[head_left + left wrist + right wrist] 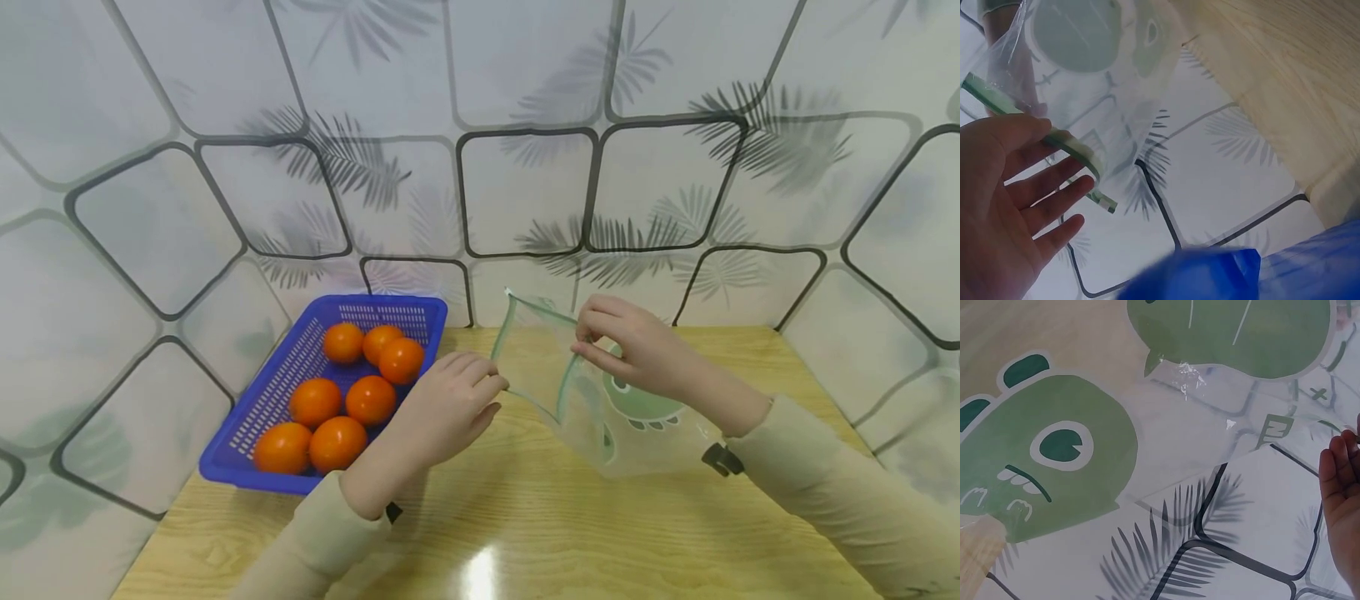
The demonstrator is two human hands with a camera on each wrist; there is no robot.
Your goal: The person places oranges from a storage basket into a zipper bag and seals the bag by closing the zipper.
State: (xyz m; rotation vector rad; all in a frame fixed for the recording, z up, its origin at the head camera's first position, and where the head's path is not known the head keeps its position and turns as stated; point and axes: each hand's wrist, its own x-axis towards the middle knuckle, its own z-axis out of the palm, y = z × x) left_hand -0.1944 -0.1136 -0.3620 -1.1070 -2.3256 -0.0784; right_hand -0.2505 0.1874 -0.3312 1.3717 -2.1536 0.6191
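A clear zip-lock bag (645, 408) with a green cartoon creature print stands with its green-edged mouth spread open. My left hand (450, 408) pinches the near left part of the mouth's rim. In the left wrist view, the left thumb and index finger hold the green zip strip (1075, 150), the other fingers spread apart. On the other side of the mouth, my right hand (637, 350) pinches the rim between thumb and fingers. The right wrist view shows the printed bag (1085, 412) large, with the right hand (1344, 494) partly cut off at the edge.
Left of the bag, a blue plastic basket (273, 392) holds several oranges (371, 400). Both stand on a light wooden table (525, 517). Behind rises a wall covering (525, 192) with dark outlines and leaf prints. A dark strap clip (722, 458) shows at the right cuff.
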